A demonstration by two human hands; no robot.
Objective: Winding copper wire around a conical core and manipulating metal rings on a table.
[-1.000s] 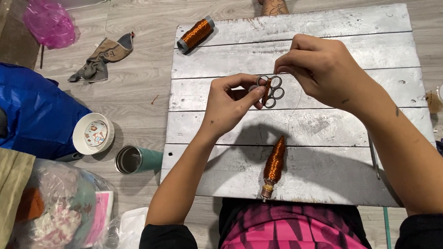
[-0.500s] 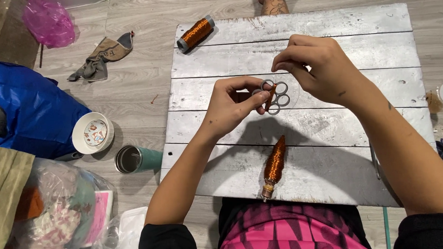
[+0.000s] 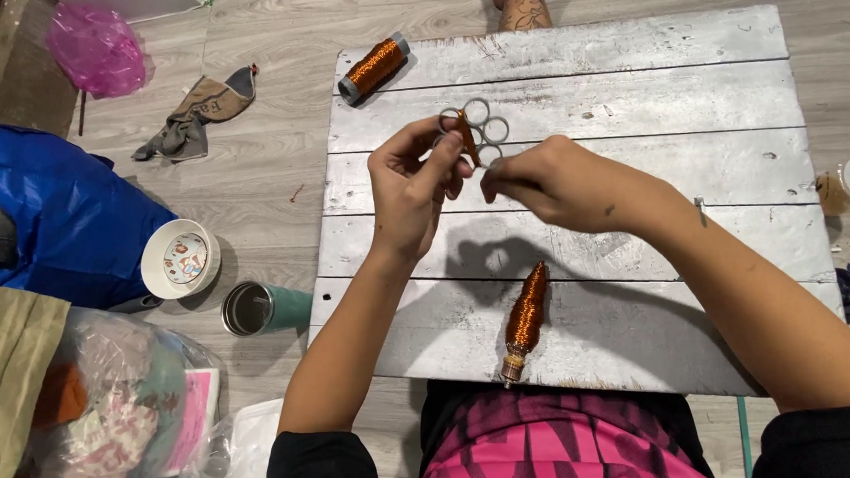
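My left hand [image 3: 413, 182] pinches a small cluster of joined metal rings [image 3: 475, 130], partly wrapped in copper-coloured wire, above a silver-painted wooden board [image 3: 629, 96]. My right hand [image 3: 556, 181] sits just to the right of the rings with its fingertips pinched together near them, apparently on the thin wire, which is too fine to see. A cone-shaped bobbin of copper wire [image 3: 526, 319] lies on the board near me. A second spool of copper wire [image 3: 374, 68] lies at the board's far left corner.
On the floor to the left are a white bowl [image 3: 179, 258], a teal metal cup [image 3: 261, 307] on its side, a blue bag [image 3: 61, 217], a pink bag [image 3: 97, 48] and a crumpled cloth [image 3: 195, 110]. Someone's foot [image 3: 520, 1] shows beyond the board.
The ring cluster has turned in my left hand. My right hand has dropped from above the rings to a spot lower and right of them.
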